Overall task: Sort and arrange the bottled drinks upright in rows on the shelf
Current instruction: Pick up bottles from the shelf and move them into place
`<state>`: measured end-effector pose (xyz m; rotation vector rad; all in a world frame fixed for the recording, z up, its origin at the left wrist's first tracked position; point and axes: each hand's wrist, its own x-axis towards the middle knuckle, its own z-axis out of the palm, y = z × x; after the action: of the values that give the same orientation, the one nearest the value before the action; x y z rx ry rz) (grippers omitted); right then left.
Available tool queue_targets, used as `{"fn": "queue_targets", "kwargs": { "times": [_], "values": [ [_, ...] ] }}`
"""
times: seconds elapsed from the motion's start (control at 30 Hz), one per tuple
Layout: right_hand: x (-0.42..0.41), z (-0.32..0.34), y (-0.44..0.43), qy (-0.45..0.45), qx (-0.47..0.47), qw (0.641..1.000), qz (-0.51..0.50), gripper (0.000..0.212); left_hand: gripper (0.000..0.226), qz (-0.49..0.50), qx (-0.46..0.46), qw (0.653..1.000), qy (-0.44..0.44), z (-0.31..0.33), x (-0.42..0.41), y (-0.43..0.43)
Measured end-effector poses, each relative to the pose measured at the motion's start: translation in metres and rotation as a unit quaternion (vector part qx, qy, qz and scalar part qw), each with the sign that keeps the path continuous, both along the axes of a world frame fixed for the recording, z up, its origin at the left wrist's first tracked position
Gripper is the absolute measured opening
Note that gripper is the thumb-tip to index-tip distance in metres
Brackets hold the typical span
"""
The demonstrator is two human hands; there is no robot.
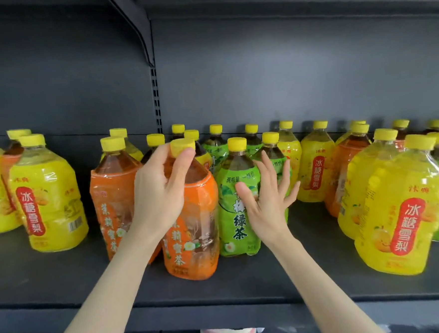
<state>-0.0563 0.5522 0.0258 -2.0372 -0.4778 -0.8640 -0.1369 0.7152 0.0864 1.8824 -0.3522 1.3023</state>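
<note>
1. Left grip [160, 194] is wrapped round the neck of the orange bottle [191, 228], upright at the shelf [272, 274] front.
2. Right grip [265, 202], fingers spread, lies flat against the green bottle [236, 212], hiding its label.

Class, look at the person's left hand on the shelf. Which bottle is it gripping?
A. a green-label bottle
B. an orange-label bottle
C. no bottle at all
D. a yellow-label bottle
B: the left hand wraps around the neck and shoulder of the orange-label bottle, just under its yellow cap, while the right hand is spread open against the green-label bottle.
</note>
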Motion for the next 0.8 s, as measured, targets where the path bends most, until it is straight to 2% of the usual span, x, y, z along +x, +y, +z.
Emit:
{"fn": "queue_targets", "kwargs": {
  "times": [0.17,0.3,0.37,0.43,0.53,0.6,0.67,0.73,0.8],
  "values": [
    [0.012,0.001,0.022,-0.023,-0.122,0.986,-0.107,0.095,0.020,0.030,-0.020,0.999,0.027,0.000,-0.001,-0.004],
    [0.010,0.001,0.022,-0.002,-0.159,0.980,-0.116,0.084,0.018,0.041,-0.027,0.998,0.048,-0.002,0.005,-0.008],
    [0.002,-0.002,0.017,0.005,-0.119,0.991,-0.058,0.079,0.015,0.041,-0.024,0.998,0.048,-0.003,0.004,-0.007],
    [-0.014,-0.006,0.015,-0.019,-0.040,0.999,0.018,0.073,0.014,0.028,-0.027,0.998,0.046,-0.002,0.001,-0.007],
    [-0.043,-0.008,0.015,0.016,0.090,0.982,0.163,0.059,0.014,0.008,-0.032,0.999,0.042,0.001,-0.005,-0.009],
    [-0.056,-0.008,0.016,0.082,0.124,0.963,0.226,0.065,0.013,0.000,-0.028,0.998,0.049,0.003,-0.009,-0.011],
    [-0.065,-0.008,0.020,0.110,0.119,0.953,0.256,0.073,0.015,-0.008,-0.032,0.997,0.063,0.001,-0.013,-0.010],
    [-0.071,-0.013,0.027,0.134,0.137,0.933,0.303,0.076,0.026,-0.008,-0.048,0.996,0.070,-0.007,-0.021,-0.006],
    [-0.074,-0.020,0.037,0.164,0.168,0.917,0.324,0.085,0.031,0.030,-0.052,0.998,0.022,-0.025,-0.031,0.005]
  ]
}}
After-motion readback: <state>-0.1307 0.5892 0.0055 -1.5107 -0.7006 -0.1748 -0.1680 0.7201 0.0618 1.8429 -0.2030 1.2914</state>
